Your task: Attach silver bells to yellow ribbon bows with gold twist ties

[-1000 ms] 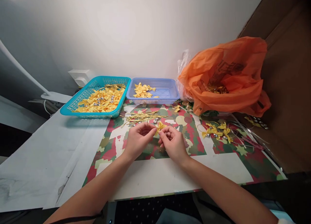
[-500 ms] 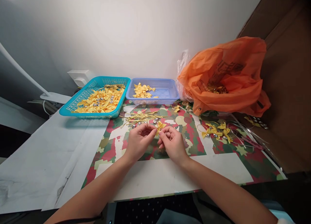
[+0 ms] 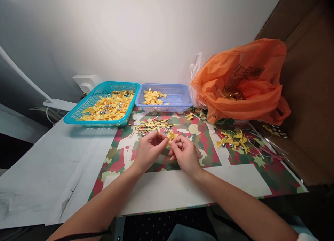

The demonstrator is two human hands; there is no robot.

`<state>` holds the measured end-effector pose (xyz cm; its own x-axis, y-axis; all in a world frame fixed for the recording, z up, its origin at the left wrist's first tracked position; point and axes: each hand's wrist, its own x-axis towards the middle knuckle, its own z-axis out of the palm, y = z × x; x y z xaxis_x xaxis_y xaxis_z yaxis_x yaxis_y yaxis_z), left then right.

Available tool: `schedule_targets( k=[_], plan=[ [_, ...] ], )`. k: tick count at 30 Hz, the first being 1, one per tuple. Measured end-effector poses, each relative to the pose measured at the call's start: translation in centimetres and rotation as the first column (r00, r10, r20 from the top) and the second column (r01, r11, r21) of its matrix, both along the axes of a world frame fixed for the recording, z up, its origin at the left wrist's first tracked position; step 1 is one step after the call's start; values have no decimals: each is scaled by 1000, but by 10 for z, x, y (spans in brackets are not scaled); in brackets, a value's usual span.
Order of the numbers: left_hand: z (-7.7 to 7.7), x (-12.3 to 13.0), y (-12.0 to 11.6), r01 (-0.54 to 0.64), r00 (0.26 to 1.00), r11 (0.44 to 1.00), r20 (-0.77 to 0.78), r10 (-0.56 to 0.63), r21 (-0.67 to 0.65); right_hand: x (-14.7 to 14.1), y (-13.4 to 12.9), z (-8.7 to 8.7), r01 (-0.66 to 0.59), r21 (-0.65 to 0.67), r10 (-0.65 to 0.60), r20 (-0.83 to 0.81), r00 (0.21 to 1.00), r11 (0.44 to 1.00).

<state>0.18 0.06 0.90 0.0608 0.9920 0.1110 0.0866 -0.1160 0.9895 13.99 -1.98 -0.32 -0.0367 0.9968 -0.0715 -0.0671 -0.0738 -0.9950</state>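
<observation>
Between my fingertips, above the middle of the table, is a small yellow ribbon bow (image 3: pixel 172 135). My left hand (image 3: pixel 150 148) pinches it from the left with thumb and forefinger. From the right, my right hand (image 3: pixel 185 153) pinches the same bow, its other fingers curled in. Just beyond the hands lie a loose bunch of gold twist ties (image 3: pixel 153 125) and a few silver bells (image 3: pixel 167 130). Whether a bell or tie is between my fingers is too small to tell.
A teal basket (image 3: pixel 122 122) of yellow bows, bells and gold ties stands back left. Beside it is a blue-purple basket (image 3: pixel 180 101) with some bows. An orange plastic bag (image 3: pixel 247 108) fills the back right. Bows with bells (image 3: pixel 233 141) lie at right, near pink-handled scissors (image 3: pixel 272 154).
Almost nothing differs. Both hands stay closed on the bow in the same place, with only a slight shift of the fingertips.
</observation>
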Motion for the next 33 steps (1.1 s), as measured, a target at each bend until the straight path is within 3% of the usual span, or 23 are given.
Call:
schedule_targets(
  k=[8,23,29,33],
  plan=[
    [-1,3,-1,-18,1000,1000,-21,18,25,-1,-1,2,-24,-46,21,-81,996,999],
    [-2,5,-4,-35,986,974,-150,70,222,-4,-1,3,-4,-27,0,-147,989,1000],
    [-3,0,-4,-104,985,971,-116,131,216,3,-2,11,7,85,-14,73,997,996],
    [-2,0,-4,-114,988,974,-83,132,196,4,1,11,-7,77,-8,189,982,997]
  ],
)
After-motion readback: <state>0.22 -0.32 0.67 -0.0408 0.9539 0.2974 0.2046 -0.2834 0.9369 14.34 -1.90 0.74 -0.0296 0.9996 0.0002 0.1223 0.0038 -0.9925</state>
